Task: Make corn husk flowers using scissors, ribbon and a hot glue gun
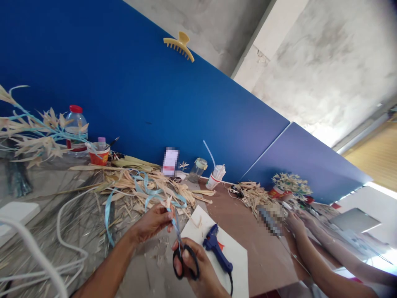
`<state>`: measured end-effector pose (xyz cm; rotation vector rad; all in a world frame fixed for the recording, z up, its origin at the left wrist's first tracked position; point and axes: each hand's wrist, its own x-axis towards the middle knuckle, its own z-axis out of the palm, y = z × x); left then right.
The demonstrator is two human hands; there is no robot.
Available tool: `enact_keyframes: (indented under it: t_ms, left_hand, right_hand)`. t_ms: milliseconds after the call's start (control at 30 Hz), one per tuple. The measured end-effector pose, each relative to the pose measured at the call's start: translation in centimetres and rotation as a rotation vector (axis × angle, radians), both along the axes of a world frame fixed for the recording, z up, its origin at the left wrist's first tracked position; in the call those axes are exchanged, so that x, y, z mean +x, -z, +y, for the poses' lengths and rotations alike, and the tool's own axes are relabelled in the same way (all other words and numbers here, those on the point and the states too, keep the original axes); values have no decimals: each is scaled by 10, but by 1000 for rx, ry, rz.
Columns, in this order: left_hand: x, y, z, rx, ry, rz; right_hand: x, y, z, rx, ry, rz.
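My left hand [151, 223] pinches a small pale straw flower wrapped with light blue ribbon [145, 186] near the table's middle. My right hand [195, 267] has its fingers through the black handles of scissors [181, 248], whose blades point up at the ribbon just below my left fingers. A blue glue gun [217, 250] lies on a white sheet [235, 256] just right of my right hand.
Dried husks and straw [139, 178] cover the table before a blue partition [139, 91] with a yellow hair clip [180, 45] on top. A water bottle [76, 130], red cup [98, 156], jar [198, 169], white cable [46, 260]. Another person's hands [296, 223] work at the right.
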<state>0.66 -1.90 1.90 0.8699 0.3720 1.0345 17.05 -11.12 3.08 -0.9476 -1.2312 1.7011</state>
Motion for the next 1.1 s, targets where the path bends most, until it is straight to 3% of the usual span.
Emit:
enact_keyframes:
  t_ms: [1100]
  left_hand:
    - [1, 5, -4, -37, 102, -62]
  right_hand:
    - [-11, 7, -6, 19, 64, 44]
